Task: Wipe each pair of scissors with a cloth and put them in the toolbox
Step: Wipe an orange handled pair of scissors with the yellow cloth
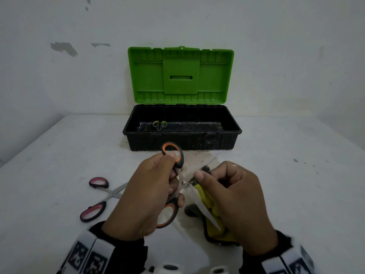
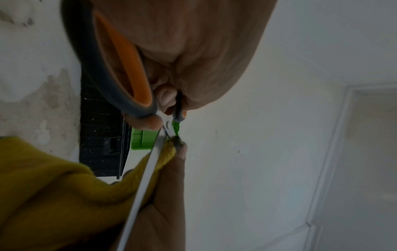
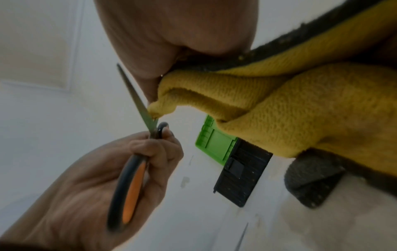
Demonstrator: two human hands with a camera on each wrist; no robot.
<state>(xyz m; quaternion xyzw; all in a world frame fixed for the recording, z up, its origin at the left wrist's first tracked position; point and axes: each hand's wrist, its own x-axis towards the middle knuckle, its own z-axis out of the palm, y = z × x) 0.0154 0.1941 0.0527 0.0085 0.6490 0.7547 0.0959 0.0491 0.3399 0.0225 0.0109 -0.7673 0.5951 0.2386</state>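
Above a white table [image 1: 59, 159], the left hand [image 1: 146, 196] grips open orange-handled scissors [image 1: 173, 165] by the handles, one blade running down toward the person's right. The right hand [image 1: 235, 202] pinches a yellow cloth [image 1: 205, 198] round that blade near the pivot. Behind, the open toolbox [image 1: 181, 133] holds green-handled scissors [image 1: 159, 125]; pink-handled scissors [image 1: 98, 196] lie left

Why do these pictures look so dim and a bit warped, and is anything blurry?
Head view: dim, even light, and the table edges bow from the wide lens. Left wrist view: the left hand and orange scissors loom huge and soft. Right wrist view: the yellow cloth is close and fuzzy, and the picture's edges smear.
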